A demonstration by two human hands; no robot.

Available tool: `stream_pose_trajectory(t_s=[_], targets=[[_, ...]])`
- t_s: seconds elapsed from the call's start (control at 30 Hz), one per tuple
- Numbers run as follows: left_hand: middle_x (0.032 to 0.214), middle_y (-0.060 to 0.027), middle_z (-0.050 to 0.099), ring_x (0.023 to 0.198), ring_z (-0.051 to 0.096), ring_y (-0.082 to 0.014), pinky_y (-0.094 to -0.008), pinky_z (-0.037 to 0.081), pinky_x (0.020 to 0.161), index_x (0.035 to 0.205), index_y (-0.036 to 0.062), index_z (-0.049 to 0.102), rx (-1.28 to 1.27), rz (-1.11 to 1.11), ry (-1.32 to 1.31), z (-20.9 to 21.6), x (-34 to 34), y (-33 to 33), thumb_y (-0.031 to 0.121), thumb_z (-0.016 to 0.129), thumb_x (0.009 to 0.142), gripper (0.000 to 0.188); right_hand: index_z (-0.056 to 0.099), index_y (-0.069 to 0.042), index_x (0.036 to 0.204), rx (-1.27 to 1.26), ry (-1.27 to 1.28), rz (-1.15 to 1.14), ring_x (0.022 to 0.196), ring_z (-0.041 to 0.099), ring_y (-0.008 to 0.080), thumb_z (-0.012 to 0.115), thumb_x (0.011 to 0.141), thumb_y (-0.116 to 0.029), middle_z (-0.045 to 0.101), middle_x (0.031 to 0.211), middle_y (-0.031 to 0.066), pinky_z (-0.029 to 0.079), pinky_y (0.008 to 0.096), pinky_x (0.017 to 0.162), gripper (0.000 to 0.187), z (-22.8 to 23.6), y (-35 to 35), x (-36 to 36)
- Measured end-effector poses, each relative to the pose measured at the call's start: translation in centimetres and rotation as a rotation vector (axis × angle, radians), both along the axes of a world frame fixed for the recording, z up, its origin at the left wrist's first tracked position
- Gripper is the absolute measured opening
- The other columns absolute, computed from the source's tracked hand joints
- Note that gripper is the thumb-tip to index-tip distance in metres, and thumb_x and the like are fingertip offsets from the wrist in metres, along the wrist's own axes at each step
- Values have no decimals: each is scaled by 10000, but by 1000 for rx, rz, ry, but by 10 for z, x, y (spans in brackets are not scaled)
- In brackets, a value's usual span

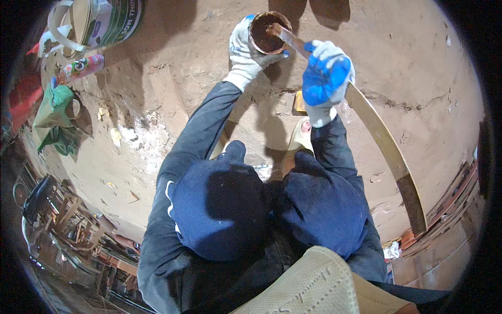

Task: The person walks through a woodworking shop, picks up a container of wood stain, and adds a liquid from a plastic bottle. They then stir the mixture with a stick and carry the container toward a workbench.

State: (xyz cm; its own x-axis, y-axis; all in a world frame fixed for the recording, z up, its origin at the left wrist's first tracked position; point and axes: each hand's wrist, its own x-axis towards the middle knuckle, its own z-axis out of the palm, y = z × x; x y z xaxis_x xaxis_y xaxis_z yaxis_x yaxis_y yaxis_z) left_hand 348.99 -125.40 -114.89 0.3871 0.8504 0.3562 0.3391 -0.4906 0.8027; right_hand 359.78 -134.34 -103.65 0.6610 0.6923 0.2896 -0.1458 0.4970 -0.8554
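Closest to the camera are two knees in dark blue pants, bent up over the dirt floor. A pale shoe peeks out just past the knees.

Beyond the knees is the right hand in a blue and white glove. It is closed around a long flat strip of wood. The strip curves away from the small can toward the bricks at the right edge. Its far tip pokes down into the can.

The left hand wears a white glove. It is wrapped around the side of the small round can, holding it up above the floor. The can is just beyond the right hand. Brown stuff fills the inside of the can.

Far to the left of the can, a big paint bucket with a white handle stands on the floor. Near the bucket lie a spray can and a green bag.
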Motion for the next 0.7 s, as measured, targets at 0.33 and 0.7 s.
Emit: stream_pose_trajectory(t_s=[0.33,0.7], targets=[[953,-86,661,863,652,-290,-376,522,792,1012,104,630,-238,-130,-43,6,3,16,368,920,438,695,484,-25,722,-246,-151,98,812,547,239,490,976,-217,505,740,78,465,337,743,319,-37,23,-3],[916,-107,664,864,651,-314,-395,519,795,1009,90,636,-97,-80,69,20,6,12,453,871,479,684,455,-84,737,-272,65,305,613,482,195,445,984,-289,453,617,42,442,333,659,321,-62,71,37]])
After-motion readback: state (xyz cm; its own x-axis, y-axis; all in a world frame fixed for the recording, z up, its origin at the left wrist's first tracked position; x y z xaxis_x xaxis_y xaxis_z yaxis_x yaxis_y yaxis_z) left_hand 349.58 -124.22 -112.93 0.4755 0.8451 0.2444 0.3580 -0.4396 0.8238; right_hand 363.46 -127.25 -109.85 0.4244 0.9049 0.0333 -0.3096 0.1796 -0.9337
